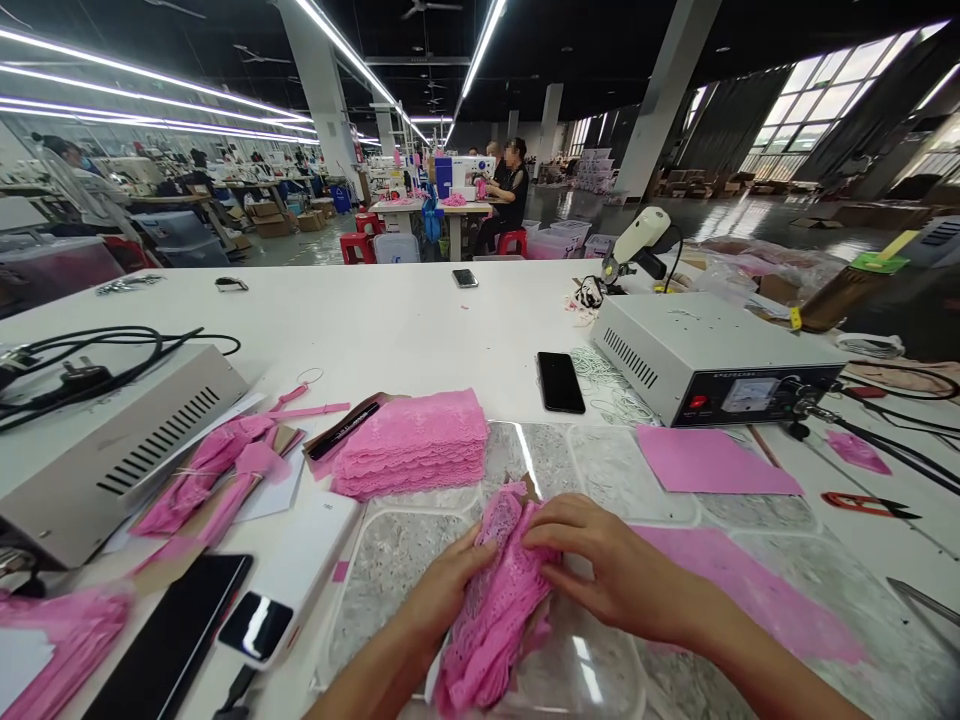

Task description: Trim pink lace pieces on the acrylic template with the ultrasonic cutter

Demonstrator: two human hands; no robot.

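A bundle of pink lace lies over the clear plastic mat at the front middle, with some brown card showing at its top and side. My left hand grips its left side, thumb on top of the lace. From the right, my right hand has its bent fingers closed on the lace's upper right part. Just beyond the bundle sits a neat stack of folded pink lace. Flat pink sheets rest on the mat to the right.
A grey box with a dial stands at right, another grey box at left. Phones, a white power bank, red-handled snips and a pink lace bundle lie about. Seated people are far behind.
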